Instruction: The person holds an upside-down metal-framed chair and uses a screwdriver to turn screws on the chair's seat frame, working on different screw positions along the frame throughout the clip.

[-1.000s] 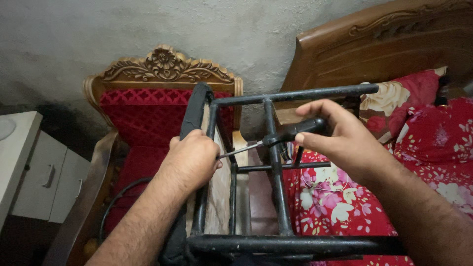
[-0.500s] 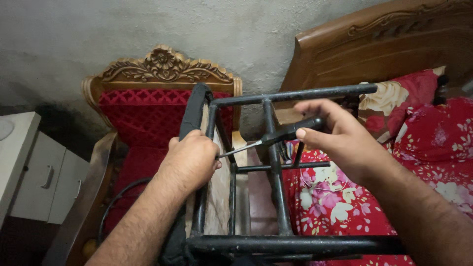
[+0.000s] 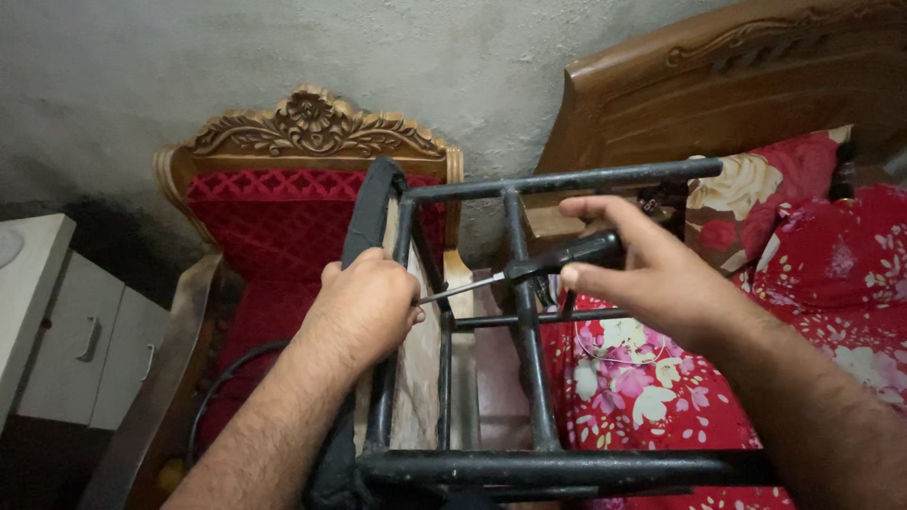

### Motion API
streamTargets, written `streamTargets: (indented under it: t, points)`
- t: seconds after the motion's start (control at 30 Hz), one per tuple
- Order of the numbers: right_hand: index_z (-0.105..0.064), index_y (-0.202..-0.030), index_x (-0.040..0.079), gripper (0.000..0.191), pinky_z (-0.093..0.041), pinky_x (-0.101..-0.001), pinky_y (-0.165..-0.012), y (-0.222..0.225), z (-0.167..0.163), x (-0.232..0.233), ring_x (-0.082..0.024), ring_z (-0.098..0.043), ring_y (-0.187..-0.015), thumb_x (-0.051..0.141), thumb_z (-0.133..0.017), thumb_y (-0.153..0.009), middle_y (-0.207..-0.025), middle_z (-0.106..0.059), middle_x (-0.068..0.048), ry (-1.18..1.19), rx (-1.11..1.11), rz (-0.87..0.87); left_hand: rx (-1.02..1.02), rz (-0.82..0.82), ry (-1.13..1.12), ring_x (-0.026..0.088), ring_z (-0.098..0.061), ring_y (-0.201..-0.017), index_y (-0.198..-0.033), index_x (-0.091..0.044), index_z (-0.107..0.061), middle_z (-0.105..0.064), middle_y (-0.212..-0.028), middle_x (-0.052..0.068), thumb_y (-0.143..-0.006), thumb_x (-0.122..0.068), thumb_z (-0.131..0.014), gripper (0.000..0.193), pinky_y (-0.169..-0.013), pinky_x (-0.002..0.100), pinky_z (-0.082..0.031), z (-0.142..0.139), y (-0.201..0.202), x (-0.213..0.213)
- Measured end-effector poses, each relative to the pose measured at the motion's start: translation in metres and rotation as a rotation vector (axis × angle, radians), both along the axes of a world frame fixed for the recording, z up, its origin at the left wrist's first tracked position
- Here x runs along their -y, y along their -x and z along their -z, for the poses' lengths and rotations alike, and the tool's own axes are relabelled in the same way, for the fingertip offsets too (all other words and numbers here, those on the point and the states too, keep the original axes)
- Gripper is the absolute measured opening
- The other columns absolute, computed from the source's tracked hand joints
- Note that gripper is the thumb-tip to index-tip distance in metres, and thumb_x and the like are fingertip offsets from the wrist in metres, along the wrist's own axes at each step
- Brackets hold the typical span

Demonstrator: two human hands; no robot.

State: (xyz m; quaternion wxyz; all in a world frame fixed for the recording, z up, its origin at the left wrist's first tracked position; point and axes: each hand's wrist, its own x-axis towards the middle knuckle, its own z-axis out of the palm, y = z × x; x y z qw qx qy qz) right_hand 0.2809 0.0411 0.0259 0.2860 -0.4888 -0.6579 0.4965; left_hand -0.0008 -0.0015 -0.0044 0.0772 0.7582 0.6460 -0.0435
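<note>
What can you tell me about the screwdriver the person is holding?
The screwdriver has a thick black handle and a thin silvery metal shaft. It lies almost level, tilted slightly down toward its tip. The right hand grips the handle with fingers and thumb. The shaft crosses a bar of the black metal frame, and its tip disappears beside the left hand, which clasps the frame.

Stool frame (image 3: 529,378): black metal, scuffed.
Screwdriver (image 3: 529,269): black handle, silvery shaft.
Armchair (image 3: 274,227): red cushions with a diamond pattern (carved frame golden-brown).
Bedspread (image 3: 831,283): red with white and pink flowers.
Cabinet (image 3: 66,340): off-white.
Wall (image 3: 283,47): grey.
</note>
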Motion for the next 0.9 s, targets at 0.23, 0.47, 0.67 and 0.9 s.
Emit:
streamTargets:
  t: [0.23, 0.47, 0.67, 0.9]
  points:
    - [-0.068, -0.131, 0.011, 0.037, -0.052, -0.0325, -0.075, 0.0033, 0.0024, -0.0003, -0.016, -0.060, -0.088, 0.033, -0.054, -0.106, -0.100, -0.067, -0.008, -0.051, 0.318, 0.103, 0.000, -0.001, 0.001, 0.023, -0.058, -0.117, -0.096, -0.014, -0.079, -0.072, -0.102, 0.002, -0.087, -0.038, -0.075, 0.026, -0.091, 0.053, -0.048, 0.0006, 0.0013, 0.0004]
    - [-0.062, -0.128, 0.009, 0.043, -0.052, -0.0278, -0.078, 0.0042, -0.0004, 0.0008, -0.010, -0.061, -0.091, 0.020, -0.072, -0.087, -0.100, -0.066, -0.002, -0.033, 0.028, -0.030, 0.010, -0.008, 0.005, 0.023, -0.058, -0.116, -0.095, -0.015, -0.079, -0.072, -0.102, 0.003, -0.087, -0.038, -0.075, 0.025, -0.092, 0.053, -0.048, 0.0004, 0.0006, -0.0003]
    - [-0.070, -0.127, 0.012, 0.031, -0.051, -0.0273, -0.083, 0.0039, 0.0030, -0.0018, -0.012, -0.062, -0.098, 0.033, -0.057, -0.109, -0.109, -0.069, -0.002, -0.071, 0.302, 0.124, -0.006, -0.008, 0.014, 0.023, -0.058, -0.117, -0.096, -0.014, -0.079, -0.071, -0.102, 0.003, -0.088, -0.039, -0.074, 0.027, -0.092, 0.053, -0.047, -0.0014, -0.0005, 0.0009]
    - [-0.061, -0.127, 0.011, 0.048, -0.057, -0.0316, -0.088, 0.0030, -0.0025, -0.0005, -0.012, -0.068, -0.101, 0.013, -0.073, -0.081, -0.111, -0.067, -0.001, -0.007, -0.122, 0.040, 0.021, -0.008, -0.003, 0.024, -0.058, -0.117, -0.097, -0.013, -0.079, -0.072, -0.102, 0.003, -0.088, -0.037, -0.075, 0.025, -0.091, 0.053, -0.048, -0.0007, -0.0002, 0.0006]
